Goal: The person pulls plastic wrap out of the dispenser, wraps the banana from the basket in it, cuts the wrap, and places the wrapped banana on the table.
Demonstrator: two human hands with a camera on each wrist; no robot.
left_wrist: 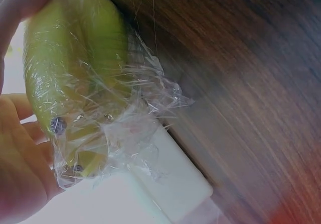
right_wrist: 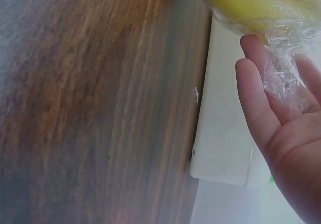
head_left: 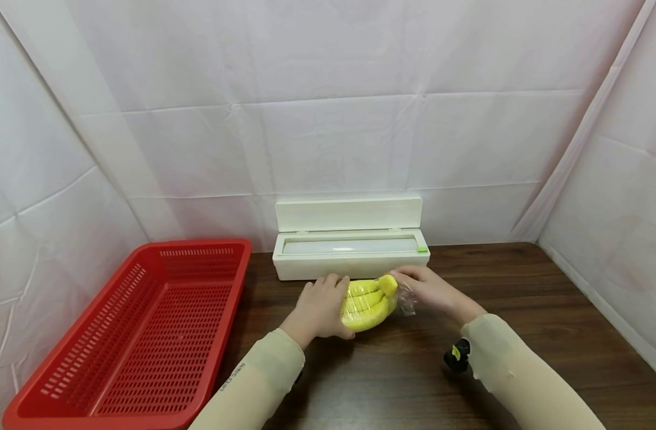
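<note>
A bunch of yellow bananas (head_left: pixel 364 307), covered in clear plastic wrap (left_wrist: pixel 135 133), lies between the two hands. My left hand (head_left: pixel 322 307) grips its left side, thumb on one face and fingers round the other. Dark banana tips show through crumpled film in the left wrist view. At the stem end is my right hand (head_left: pixel 427 289), its fingers (right_wrist: pixel 253 91) fairly straight and touching a loose gathered tail of the film (right_wrist: pixel 283 81). Just behind the bananas stands a white plastic wrap dispenser (head_left: pixel 354 266), lid raised, with a roll inside.
A red slatted basket (head_left: pixel 236 286) stands on the left of the dark wooden table (head_left: pixel 499 286). The dispenser has a green slider (head_left: pixel 422 249) at its right end. White cloth walls (head_left: pixel 328 143) enclose the back and sides.
</note>
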